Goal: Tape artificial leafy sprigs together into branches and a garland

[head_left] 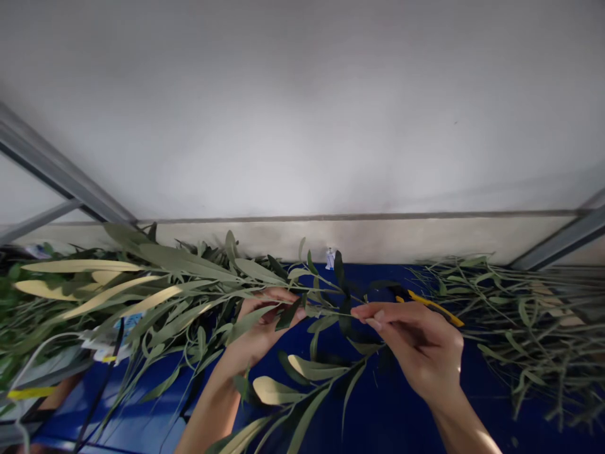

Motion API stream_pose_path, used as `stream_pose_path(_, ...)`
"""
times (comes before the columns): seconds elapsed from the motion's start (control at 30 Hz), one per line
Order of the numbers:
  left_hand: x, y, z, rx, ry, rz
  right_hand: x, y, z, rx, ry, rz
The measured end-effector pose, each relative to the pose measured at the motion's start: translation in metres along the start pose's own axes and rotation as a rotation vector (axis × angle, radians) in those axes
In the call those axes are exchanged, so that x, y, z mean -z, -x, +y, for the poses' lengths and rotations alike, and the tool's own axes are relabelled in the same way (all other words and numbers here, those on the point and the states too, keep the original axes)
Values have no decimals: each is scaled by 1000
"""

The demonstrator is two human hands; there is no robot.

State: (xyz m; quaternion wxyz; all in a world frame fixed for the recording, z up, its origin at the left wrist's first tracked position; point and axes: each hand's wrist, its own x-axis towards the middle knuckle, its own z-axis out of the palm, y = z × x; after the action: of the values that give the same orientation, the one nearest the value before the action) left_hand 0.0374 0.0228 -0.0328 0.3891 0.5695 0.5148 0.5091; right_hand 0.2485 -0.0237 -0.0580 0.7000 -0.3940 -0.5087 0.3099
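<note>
Both hands of the person are over a glossy dark-blue surface, toward its middle. The left hand is closed around the stems of a bundle of long-leaved, grey-green branches with pale yellowish leaf undersides. This bundle, the item being handled, extends from the left hand toward the left end of the surface, with thinner leafy tips projecting to the right. The right hand is set apart from the left, thumb and fingertips pressed together on a thin green stem that runs across from the left hand.

Below the hands, toward the near side of the surface, is a leafy grey-green spray with some pale leaves; whether it rests on the surface or hangs clear of it cannot be determined.

Just beyond the right hand lies a tool with a bright yellow handle, partly screened; its type cannot be confirmed. Along the right end of the surface is a heap of thin grey-green cut stems with few leaves.

Near the far edge stands a small white-and-blue object, too small to identify. At the left end, a white-and-light-blue plastic package is partly covered by foliage. A plain grey-white wall rises behind the far edge.
</note>
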Motion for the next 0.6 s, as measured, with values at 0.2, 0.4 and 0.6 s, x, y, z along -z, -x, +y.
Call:
stream_pose_path(0.2,2,-3,-4,-5,-4,-23,-5,-2,6,-102,-146,-33)
stream_pose_path(0.4,9,-13,-18,-22,8,-95,-6,-3,7,-246,-192,-13)
stream_pose_path(0.6,12,-13,-14,10,9,-90,11,1,5,-319,128,-109)
